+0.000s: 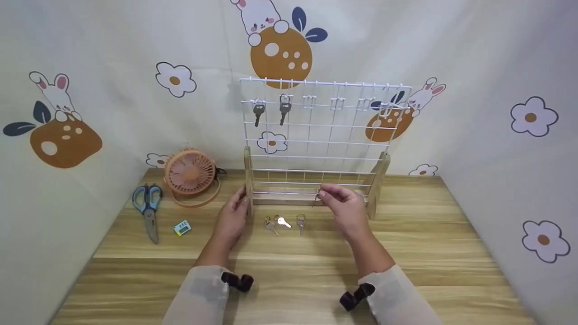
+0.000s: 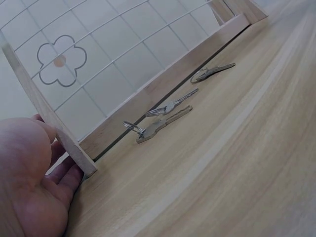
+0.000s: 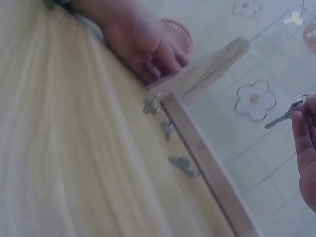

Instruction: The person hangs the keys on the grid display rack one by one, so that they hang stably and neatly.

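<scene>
Head view shows both my forearms reaching forward over the wooden table, angled inward from the lower edge. My left hand lies low at the rack's left wooden post, thumb on the near side and fingers bent behind it, gripping it near its foot. My right hand is raised before the lower wires of the rack, wrist turned inward, thumb and forefinger together, pinching a key at its ring end, its blade pointing down. Three loose keys lie on the table between my hands, just in front of the rack.
</scene>
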{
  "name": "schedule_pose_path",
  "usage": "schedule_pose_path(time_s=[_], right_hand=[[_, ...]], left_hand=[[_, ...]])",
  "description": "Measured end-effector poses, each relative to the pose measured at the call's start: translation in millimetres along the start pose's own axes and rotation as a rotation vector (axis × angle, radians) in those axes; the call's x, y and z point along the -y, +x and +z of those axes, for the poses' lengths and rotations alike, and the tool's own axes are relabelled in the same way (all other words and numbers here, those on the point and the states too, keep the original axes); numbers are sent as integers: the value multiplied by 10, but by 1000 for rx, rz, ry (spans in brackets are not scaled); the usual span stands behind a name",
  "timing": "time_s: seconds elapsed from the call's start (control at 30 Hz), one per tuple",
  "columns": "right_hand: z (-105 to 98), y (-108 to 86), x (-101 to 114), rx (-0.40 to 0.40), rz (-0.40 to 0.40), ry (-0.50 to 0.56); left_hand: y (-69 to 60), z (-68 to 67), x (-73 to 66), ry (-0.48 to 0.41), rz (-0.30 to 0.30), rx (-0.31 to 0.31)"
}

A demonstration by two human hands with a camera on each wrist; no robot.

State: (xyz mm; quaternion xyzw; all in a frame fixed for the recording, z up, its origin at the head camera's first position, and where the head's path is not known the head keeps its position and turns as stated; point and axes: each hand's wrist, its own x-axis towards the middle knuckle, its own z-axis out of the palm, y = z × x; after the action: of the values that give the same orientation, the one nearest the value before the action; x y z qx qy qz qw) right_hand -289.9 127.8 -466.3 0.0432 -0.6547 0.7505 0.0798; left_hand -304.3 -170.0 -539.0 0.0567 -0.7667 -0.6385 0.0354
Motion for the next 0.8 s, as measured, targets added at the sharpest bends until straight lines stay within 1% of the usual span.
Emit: schedule_pose_path(time_s=[0.17, 0.27, 0.37, 0.5, 0.67, 0.73, 0.8], right_hand=[[97, 15, 312, -10, -68, 93], [156, 73, 543, -3, -113, 115], [219, 163, 790, 3, -163, 123], [322, 281, 1108, 17, -238, 95], [486, 378, 1446, 30, -314, 25], [560, 421, 1550, 27, -326, 14], [630, 470, 1629, 23, -320, 10]], left_hand=[[14, 6, 3, 12, 14, 1], [20, 9, 2, -5, 9, 6], [8, 7, -6, 4, 14, 3], [-5, 7, -6, 14, 37, -3], [-5, 9, -4, -6, 40, 2], [-8, 7, -7, -10, 34, 3], [-8, 6, -8, -9, 30, 3]])
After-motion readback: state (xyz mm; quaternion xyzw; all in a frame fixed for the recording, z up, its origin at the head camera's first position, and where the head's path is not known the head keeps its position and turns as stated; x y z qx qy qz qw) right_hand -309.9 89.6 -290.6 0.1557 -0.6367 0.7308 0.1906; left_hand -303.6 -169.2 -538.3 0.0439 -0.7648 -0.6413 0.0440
